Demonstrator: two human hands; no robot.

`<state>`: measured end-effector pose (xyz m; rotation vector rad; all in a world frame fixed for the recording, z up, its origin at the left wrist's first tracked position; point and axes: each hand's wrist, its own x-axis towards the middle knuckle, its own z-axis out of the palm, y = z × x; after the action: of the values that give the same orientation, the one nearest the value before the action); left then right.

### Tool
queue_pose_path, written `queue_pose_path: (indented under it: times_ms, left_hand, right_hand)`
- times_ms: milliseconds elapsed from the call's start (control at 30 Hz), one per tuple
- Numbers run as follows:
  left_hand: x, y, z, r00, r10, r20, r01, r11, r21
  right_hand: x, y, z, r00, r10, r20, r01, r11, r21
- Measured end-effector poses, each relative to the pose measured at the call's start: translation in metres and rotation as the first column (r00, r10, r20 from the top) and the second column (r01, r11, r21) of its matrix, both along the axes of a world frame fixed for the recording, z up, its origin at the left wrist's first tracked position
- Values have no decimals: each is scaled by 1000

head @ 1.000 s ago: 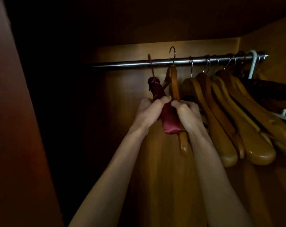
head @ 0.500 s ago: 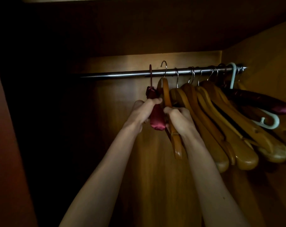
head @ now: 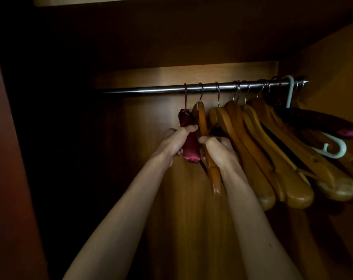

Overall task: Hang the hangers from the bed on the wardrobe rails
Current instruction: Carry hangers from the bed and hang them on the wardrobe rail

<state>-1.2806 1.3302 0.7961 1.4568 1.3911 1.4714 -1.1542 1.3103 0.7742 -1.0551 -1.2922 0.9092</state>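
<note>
Below the rail point(head: 151, 90), the red padded hanger point(head: 189, 142) is gripped by the left hand point(head: 176, 141), the adjacent wooden hanger point(head: 209, 158) by the right hand point(head: 217, 149); both hooks are seated, bodies hanging downward.

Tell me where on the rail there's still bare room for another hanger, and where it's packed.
Free: the rail left of the red padded hanger, out to the dark wardrobe side. A short gap lies between the held wooden hanger and its right neighbour's hook. Crowded: the right end, with wooden hangers and the pale plastic hanger bunched against the wall.
</note>
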Motion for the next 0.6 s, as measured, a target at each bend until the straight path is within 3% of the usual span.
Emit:
queue_pose_path:
  times_ms: [267, 600]
  left_hand:
    - [2, -25, -27, 995, 0, -103, 1, 1000, 7]
    - [-5, -52, -66, 975, -87, -204, 109, 989, 97]
  right_hand:
    - [0, -11, -26, 997, 65, -49, -60, 994, 89]
    - [-5, -52, -101, 993, 29, -111, -6, 979, 204]
